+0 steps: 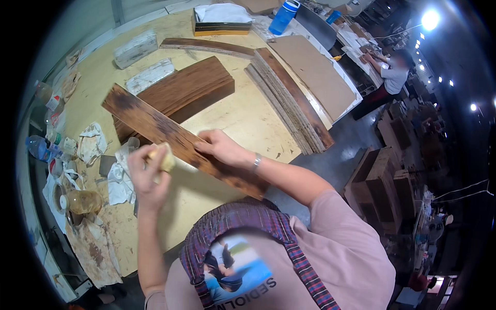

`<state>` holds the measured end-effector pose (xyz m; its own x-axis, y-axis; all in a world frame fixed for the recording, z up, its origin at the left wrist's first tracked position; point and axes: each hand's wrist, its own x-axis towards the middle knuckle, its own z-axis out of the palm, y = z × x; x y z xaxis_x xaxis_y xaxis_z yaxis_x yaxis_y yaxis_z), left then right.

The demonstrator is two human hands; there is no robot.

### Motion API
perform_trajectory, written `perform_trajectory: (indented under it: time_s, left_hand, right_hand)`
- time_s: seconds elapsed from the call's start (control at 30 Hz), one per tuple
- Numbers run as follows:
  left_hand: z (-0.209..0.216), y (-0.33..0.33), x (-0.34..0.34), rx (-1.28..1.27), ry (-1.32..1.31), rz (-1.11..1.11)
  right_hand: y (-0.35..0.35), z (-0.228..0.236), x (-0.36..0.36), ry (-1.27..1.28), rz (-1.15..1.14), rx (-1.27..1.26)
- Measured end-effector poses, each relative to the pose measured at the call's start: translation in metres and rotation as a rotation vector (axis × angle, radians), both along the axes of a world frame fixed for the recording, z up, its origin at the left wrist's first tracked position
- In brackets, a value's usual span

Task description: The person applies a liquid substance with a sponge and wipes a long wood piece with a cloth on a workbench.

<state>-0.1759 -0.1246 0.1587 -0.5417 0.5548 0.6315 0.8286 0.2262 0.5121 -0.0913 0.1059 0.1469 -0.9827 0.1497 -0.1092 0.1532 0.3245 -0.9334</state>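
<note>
A long brown wooden board (150, 116) with dark mottled patches slants across the middle, tilted above the table. My right hand (222, 147) grips its near long edge, thumb lying on the face; the fingers behind are partly hidden. In my left hand (149, 170) is a crumpled pale yellow sponge (166, 157), pinched between the fingers close to the board's near edge. I cannot tell whether the sponge touches the wood. Behind the board lies a stack of similar brown boards (191, 85).
More boards (292, 101) lie stacked at the right, beside a cardboard sheet (315, 72). White-wrapped blocks (135, 49) stand at the back left. Stained rags (92, 142), bottles and a jar of amber liquid (82, 201) line the left edge. A blue bottle (283, 18) stands far back; another person (390, 75) works beyond.
</note>
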Motion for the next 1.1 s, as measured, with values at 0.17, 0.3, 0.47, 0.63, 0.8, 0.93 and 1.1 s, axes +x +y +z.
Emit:
perform_trajectory:
  time_s: [0.17,0.3,0.47,0.63,0.8,0.93,1.1]
  left_hand:
    - [-0.026,0.015,0.075,-0.110,-0.085,-0.448]
    - [0.001,0.009,0.057,-0.002,-0.128,-0.268]
    - [0.002,0.020,0.047,-0.006,-0.064,-0.232]
    - [-0.031,0.002,0.080,-0.034,-0.221,-0.357]
    - [0.009,0.019,0.052,0.013,-0.119,-0.069]
    - [-0.020,0.001,0.069,-0.143,-0.160,-0.256]
    - [-0.009,-0.011,0.067,-0.003,-0.312,-0.056]
  right_hand:
    - [-0.001,0.018,-0.046,0.104,-0.074,-0.134]
    - [0.001,0.025,-0.071,0.170,-0.244,-0.230]
    - [-0.005,0.033,-0.082,0.226,-0.383,-0.367]
    - [0.012,0.028,-0.091,0.331,-0.493,-0.220]
    - [0.011,0.018,-0.090,0.311,-0.606,-0.221]
    - [0.017,0.009,-0.094,0.353,-0.656,-0.283]
    - [0.014,0.020,-0.084,0.338,-0.635,-0.399]
